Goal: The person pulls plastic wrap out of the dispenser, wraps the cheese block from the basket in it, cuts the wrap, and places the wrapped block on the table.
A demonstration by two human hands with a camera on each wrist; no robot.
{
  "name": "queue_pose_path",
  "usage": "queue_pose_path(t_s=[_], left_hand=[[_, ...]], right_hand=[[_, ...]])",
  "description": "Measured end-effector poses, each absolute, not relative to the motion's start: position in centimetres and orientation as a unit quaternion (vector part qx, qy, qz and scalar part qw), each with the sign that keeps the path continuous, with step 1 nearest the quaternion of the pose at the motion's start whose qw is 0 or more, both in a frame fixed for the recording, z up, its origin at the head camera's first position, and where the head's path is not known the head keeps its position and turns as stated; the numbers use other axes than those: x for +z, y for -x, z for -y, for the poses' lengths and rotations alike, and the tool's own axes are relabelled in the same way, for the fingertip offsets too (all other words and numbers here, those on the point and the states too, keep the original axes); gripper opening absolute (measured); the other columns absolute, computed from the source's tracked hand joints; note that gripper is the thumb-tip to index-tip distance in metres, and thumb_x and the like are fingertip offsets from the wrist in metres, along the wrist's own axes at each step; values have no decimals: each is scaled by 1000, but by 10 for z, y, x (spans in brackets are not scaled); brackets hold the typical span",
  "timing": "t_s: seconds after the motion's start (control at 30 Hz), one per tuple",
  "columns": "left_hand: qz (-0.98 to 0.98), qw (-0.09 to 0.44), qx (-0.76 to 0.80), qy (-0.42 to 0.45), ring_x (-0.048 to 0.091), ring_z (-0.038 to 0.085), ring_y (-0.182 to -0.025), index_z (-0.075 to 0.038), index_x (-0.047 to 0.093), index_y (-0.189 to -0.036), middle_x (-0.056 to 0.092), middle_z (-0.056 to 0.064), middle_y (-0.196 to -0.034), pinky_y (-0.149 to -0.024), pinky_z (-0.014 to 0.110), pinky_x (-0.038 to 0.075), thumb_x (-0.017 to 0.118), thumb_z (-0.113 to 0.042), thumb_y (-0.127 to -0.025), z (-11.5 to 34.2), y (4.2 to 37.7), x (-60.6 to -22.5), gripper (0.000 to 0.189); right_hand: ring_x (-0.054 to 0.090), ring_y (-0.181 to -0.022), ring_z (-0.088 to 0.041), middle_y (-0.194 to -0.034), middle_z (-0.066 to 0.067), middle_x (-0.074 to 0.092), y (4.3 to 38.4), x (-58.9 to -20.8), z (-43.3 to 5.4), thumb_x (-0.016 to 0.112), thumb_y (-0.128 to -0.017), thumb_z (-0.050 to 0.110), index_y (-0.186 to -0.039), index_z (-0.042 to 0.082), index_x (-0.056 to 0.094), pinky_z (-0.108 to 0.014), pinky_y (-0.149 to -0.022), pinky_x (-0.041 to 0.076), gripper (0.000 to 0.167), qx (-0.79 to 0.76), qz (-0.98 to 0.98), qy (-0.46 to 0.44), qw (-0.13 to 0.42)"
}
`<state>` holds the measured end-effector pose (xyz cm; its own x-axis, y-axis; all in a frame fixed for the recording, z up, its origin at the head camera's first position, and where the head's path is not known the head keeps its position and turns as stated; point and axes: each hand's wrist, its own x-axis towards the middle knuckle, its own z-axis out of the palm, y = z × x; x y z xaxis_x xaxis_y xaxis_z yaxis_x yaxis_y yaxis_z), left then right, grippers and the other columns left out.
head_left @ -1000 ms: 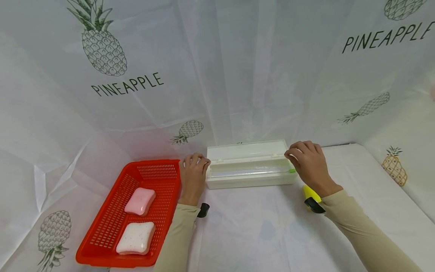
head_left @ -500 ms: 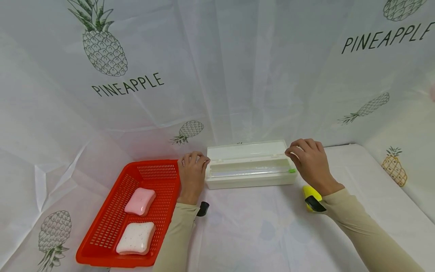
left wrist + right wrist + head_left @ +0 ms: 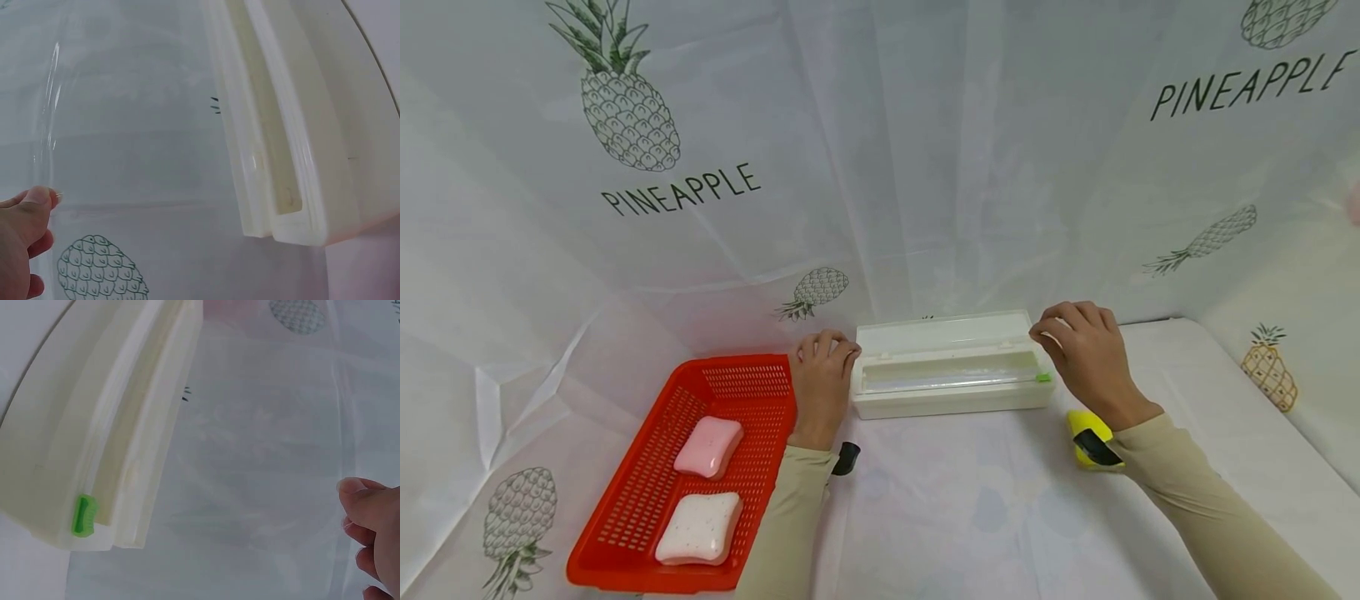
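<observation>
A white cling film dispenser (image 3: 951, 407) lies in the middle of the table in the head view, its lid standing raised at the back. At the right end of its front edge sits a green slide cutter (image 3: 83, 515). My left hand (image 3: 822, 387), near the box's left end, pinches one end of the clear film's edge (image 3: 52, 112) between thumb and fingertips. Past the right end, my right hand (image 3: 1090, 360) pinches the other end of the edge. Between the two hands the film spans as a see-through sheet, best seen in the wrist views.
On the left stands a red perforated basket (image 3: 625, 575), with a pink soap bar (image 3: 709, 447) and a white speckled soap bar (image 3: 700, 528) in it. A yellow block (image 3: 1086, 423) lies partly hidden behind the right wrist. A white pineapple-print sheet (image 3: 925, 167) hangs behind the dispenser.
Both hands have risen slightly in the head view, the left one also shifting a little left, with the film edge still pinched. The dispenser has stayed in place.
</observation>
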<state>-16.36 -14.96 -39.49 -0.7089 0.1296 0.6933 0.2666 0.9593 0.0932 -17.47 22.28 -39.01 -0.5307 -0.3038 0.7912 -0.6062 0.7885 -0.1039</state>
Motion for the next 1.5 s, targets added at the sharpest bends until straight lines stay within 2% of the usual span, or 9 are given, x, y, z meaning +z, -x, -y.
queue_pose_path(t_s=[0.77,1.5], left_hand=[[901,406,-93,121,56,31,-109,-12,82,-97,69,7,-109,-97,53,41,77,-23,-96,150,167,-379,12],[899,408,-106,117,54,31,-114,-11,82,-99,68,8,-113,-99,55,39,78,-20,-95,153,162,-367,11]], right_hand=[[56,-99,-41,-100,-16,66,174,-372,-224,85,-81,-5,-92,2,74,-59,-86,41,17,191,852,-263,410],[55,-101,-41,-101,-16,66,170,-357,-223,85,-81,-5,-91,2,74,-59,-86,39,17,194,850,-260,415]])
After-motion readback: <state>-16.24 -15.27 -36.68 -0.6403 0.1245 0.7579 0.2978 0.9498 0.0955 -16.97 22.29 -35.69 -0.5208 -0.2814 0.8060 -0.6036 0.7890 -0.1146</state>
